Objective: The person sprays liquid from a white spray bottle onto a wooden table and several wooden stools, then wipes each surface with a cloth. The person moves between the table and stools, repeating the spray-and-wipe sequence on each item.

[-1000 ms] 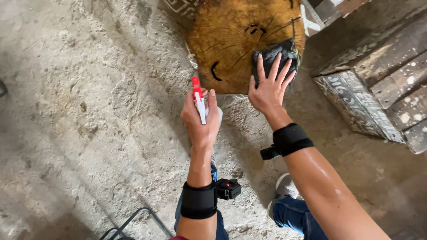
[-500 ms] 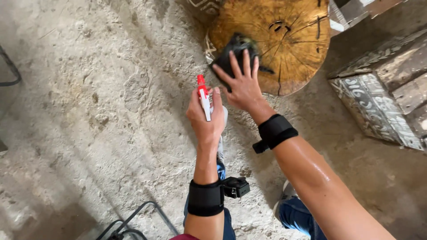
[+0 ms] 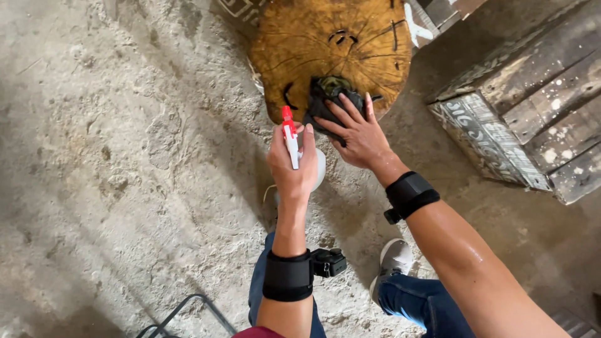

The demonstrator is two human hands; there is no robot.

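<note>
Nearest the camera: both forearms, each with a black wrist strap, the left one (image 3: pixel 288 275) carrying a small black device. Blue jeans below, and a white shoe (image 3: pixel 393 260) on the rough concrete floor (image 3: pixel 125 188). A thin dark metal frame (image 3: pixel 188 313) shows at the near edge, left of the left arm.

Left hand (image 3: pixel 293 166) — closed around a white spray bottle (image 3: pixel 318 168), fingers wrapped on its neck. The red nozzle (image 3: pixel 288 122) points far, toward the stump. Bottle held above the floor, just near of the stump's edge and just left of the right hand.

Right hand (image 3: pixel 355 134) — fingers spread flat, pressing a dark cloth (image 3: pixel 328 100) onto the top of a round wooden stump (image 3: pixel 325 44). Cloth bunched, lying on the near-right part of the cut face, partly under the fingers. The stump top is orange-brown with dark radial cracks.

Right of the stump: a weathered wooden crate (image 3: pixel 519 106) with paint flecks, standing apart from it on the floor.
</note>
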